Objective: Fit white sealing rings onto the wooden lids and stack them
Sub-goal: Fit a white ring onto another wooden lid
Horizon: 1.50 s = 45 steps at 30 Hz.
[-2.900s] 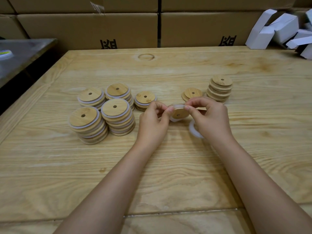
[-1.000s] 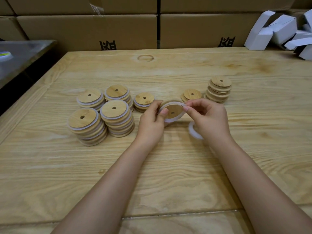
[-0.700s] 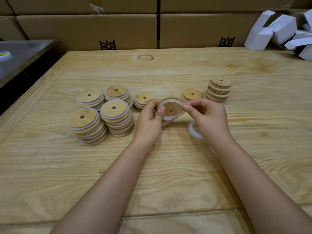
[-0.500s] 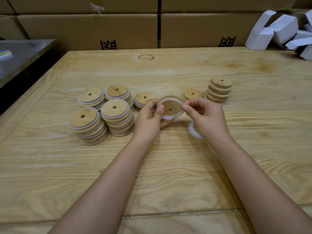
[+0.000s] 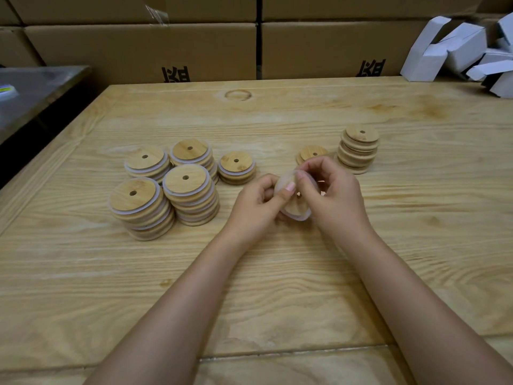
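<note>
Lid (image 5: 294, 207) between left hand (image 5: 254, 204), right hand (image 5: 336, 198)

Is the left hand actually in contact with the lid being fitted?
Touching. The head view shows the thumb of the left hand pressed on the rim of the wooden lid, with no gap.

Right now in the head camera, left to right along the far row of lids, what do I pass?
low ringed stack → taller ringed stack → small ringed stack → low bare pile → tall bare stack

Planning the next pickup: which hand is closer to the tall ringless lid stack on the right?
Right. The right hand sits just left of the stack; the left hand is farther left, across the held lid.
</note>
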Available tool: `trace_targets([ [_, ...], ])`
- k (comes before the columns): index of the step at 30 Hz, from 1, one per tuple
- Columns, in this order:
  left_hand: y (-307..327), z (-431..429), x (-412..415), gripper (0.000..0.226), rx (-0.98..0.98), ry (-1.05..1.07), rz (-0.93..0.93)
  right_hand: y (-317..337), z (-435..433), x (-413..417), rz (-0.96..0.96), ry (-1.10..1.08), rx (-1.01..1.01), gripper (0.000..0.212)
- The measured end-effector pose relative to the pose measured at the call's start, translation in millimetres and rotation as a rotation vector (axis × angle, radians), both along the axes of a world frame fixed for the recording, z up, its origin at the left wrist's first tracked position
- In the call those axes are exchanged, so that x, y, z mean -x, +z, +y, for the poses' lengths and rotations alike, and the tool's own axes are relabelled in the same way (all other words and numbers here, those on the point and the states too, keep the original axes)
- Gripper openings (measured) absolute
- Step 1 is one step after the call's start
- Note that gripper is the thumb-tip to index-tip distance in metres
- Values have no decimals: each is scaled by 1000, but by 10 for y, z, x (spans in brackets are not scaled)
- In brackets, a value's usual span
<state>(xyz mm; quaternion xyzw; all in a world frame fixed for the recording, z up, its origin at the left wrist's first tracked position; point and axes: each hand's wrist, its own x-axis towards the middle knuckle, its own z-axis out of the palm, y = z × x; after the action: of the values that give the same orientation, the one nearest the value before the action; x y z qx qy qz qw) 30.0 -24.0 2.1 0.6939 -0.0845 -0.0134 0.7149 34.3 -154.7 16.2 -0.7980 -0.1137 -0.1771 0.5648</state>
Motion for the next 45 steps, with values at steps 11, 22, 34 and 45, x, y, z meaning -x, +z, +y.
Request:
trace_targets([
  [11, 8, 21, -30, 16, 49, 101, -69, 23, 22, 38, -104, -68, 131, 7],
  [22, -3, 43, -40, 21, 18, 164, -137, -25, 27, -16, -7, -58, -17, 22],
  [34, -10, 64, -65, 24, 119, 164, -35, -40, 38, -45, 24, 1, -8, 20],
  [45, 18, 29, -55, 19, 228, 144, -18, -14, 30, 12, -103, -110, 75, 4],
])
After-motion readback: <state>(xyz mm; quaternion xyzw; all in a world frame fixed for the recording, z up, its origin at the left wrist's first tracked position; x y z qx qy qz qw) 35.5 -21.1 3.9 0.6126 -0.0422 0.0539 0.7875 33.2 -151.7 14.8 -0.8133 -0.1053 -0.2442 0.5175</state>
